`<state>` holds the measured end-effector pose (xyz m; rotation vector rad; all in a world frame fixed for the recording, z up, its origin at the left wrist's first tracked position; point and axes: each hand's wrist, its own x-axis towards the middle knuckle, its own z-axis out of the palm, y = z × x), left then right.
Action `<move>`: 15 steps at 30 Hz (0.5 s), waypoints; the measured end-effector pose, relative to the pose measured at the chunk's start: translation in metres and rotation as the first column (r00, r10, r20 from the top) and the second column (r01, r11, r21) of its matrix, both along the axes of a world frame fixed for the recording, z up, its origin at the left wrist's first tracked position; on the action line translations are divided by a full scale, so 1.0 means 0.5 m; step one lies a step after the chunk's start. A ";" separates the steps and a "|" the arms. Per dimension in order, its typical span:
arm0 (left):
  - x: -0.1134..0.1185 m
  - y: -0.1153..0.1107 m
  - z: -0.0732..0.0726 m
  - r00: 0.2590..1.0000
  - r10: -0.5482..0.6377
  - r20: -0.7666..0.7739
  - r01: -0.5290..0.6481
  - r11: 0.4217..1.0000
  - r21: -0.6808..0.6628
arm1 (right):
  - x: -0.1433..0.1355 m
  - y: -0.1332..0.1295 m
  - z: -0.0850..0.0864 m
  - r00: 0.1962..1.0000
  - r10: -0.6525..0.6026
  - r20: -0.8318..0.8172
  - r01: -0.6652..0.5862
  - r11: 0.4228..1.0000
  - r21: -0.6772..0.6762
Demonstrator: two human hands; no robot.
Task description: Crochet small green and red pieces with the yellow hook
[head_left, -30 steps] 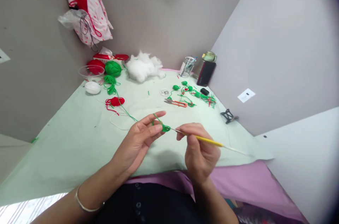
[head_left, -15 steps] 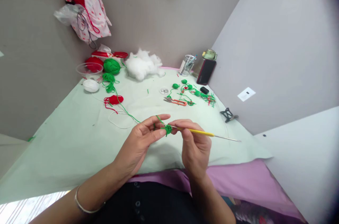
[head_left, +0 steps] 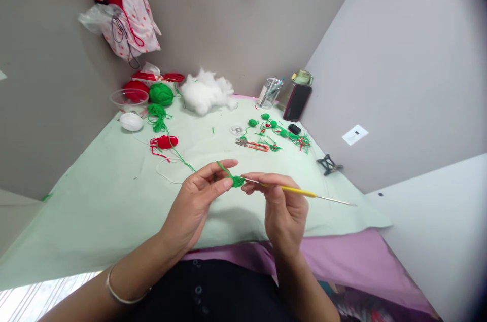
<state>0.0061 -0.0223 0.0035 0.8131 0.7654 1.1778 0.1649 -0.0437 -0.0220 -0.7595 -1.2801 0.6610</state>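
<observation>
Between thumb and fingers, my left hand (head_left: 201,190) pinches a small green crochet piece (head_left: 238,181). Green yarn (head_left: 224,168) passes over its raised index finger and trails back to the loose green strands on the table. My right hand (head_left: 285,205) is closed around a crochet hook (head_left: 297,190) with a yellow grip and metal ends. The hook's left tip meets the right edge of the green piece; whether it sits inside a stitch is too small to tell. Its other end points out to the right.
Orange thread snips (head_left: 252,145) lie beyond my hands, beside several small green crocheted pieces (head_left: 283,133). A red yarn bundle (head_left: 167,142), a green yarn ball (head_left: 161,94) and white stuffing (head_left: 207,94) are farther back. A phone (head_left: 298,102) leans near a clear cup of pens (head_left: 270,93).
My right hand and the hook have shifted slightly right, while my left hand has moved a little left. The green piece has turned, and the yarn from the index finger shows longer.
</observation>
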 end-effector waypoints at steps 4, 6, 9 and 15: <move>0.004 -0.006 -0.008 1.000 0.013 -0.006 -0.013 1.000 0.015 | -0.008 -0.004 -0.005 0.984 -0.120 0.133 0.099 0.983 0.153; 0.005 -0.008 -0.010 1.000 0.011 -0.009 -0.010 1.000 0.018 | -0.011 -0.007 -0.009 0.972 -0.156 0.179 0.112 0.966 0.232; 0.005 -0.008 -0.010 1.000 0.022 -0.010 -0.022 1.000 0.018 | -0.009 -0.011 -0.012 0.977 -0.121 0.176 0.081 0.972 0.221; 0.004 -0.006 -0.008 0.998 0.045 -0.038 -0.044 0.999 0.022 | -0.001 -0.017 -0.009 0.981 -0.086 0.174 0.053 0.981 0.185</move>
